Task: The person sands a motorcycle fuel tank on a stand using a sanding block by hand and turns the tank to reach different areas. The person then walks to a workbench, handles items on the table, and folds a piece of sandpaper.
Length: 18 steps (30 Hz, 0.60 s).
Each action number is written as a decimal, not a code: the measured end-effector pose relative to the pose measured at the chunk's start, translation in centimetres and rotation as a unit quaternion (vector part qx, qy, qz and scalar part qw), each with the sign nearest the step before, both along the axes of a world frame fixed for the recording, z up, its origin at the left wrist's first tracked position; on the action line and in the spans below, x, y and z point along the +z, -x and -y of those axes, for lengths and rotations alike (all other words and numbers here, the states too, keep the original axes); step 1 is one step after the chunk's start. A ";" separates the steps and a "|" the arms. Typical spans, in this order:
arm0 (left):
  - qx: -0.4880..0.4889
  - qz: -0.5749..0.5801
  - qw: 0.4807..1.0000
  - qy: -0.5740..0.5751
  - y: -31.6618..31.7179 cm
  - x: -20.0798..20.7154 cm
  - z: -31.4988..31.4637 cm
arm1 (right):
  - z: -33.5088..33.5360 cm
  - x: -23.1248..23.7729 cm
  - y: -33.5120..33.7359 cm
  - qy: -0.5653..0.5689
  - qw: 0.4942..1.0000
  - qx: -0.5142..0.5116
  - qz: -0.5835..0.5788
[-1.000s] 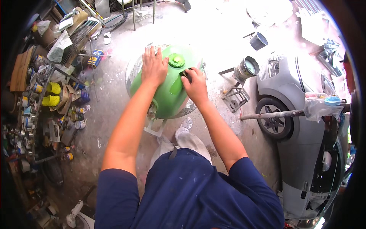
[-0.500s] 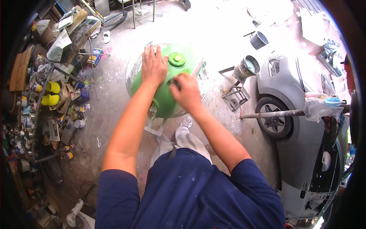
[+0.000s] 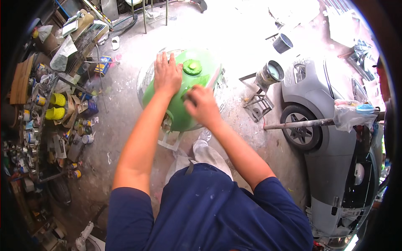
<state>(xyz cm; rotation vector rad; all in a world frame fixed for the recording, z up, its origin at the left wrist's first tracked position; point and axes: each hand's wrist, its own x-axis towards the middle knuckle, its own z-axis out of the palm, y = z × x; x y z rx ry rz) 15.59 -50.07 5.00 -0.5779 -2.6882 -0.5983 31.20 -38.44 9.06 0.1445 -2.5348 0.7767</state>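
Resting flat and released, the left hand (image 3: 168, 77) is touching the rounded green shell (image 3: 179, 115); the right hand (image 3: 202, 104), blurred, is grasping something dark (image 3: 188, 100) over it.

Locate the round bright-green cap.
In the head view, the round bright-green cap sits on the rounded green shell, just right of the left hand.
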 end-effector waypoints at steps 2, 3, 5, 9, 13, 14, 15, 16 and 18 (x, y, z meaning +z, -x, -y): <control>-0.001 -0.017 1.000 0.000 0.0 -0.3 0.5 | -0.7 -0.1 0.5 0.013 1.000 0.022 -0.014; -0.011 -0.037 0.999 -0.002 -0.1 -0.1 0.3 | -1.7 0.1 0.9 0.024 0.999 0.035 -0.030; -0.027 -0.025 0.999 -0.010 -0.2 1.0 -1.2 | -6.9 -1.3 3.8 0.107 0.991 -0.075 0.023; -0.006 -0.013 1.000 -0.007 0.1 -0.1 0.3 | -0.6 -1.1 0.2 0.019 0.999 -0.019 -0.033; -0.020 -0.012 1.000 -0.019 -0.2 0.1 0.0 | -1.3 -1.0 -0.9 0.015 0.999 0.038 -0.035; -0.021 -0.014 1.000 -0.013 -0.1 0.3 -0.4 | -2.9 -1.3 0.8 0.033 0.999 -0.006 -0.015; -0.016 -0.016 1.000 -0.006 0.0 0.3 -0.5 | -4.3 -0.8 2.3 0.057 0.996 -0.066 0.037; -0.015 -0.016 1.000 -0.006 -0.1 0.4 -0.7 | -4.1 -0.8 2.2 0.046 0.995 -0.088 0.032; -0.024 -0.002 1.000 -0.011 0.0 0.2 -0.8 | -2.0 -1.2 1.0 0.010 0.998 -0.065 -0.005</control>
